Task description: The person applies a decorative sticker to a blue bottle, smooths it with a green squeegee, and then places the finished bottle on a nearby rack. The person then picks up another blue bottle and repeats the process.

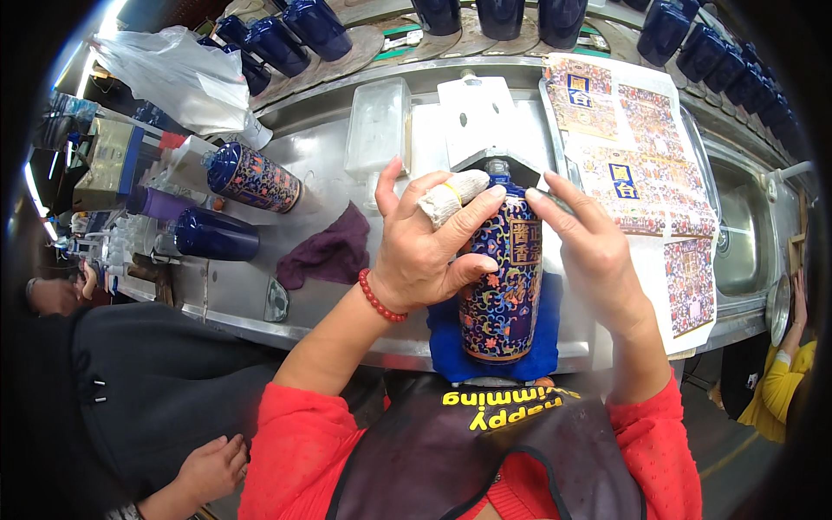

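Observation:
A blue bottle (498, 303) covered in colourful floral decoration lies with its neck away from me on a blue cloth (442, 334). My left hand (425, 238) grips its left side, thumb on the body and index finger on the shoulder. White cloth held by a yellow band (454, 191) wraps one finger of that hand. At the bottle's right shoulder, my right hand (594, 251) pinches a small flat greyish scraper-like piece (559, 198), partly hidden by the fingers. Part of the bottle's shoulder is covered by my fingertips.
Patterned decal sheets (646, 173) lie to the right, before a metal sink (745, 243). Left are a purple cloth (325, 247), another decorated bottle (254, 178), a plain blue bottle (217, 234) and a clear plastic box (379, 127). Several blue bottles line the back. Other people stand both sides.

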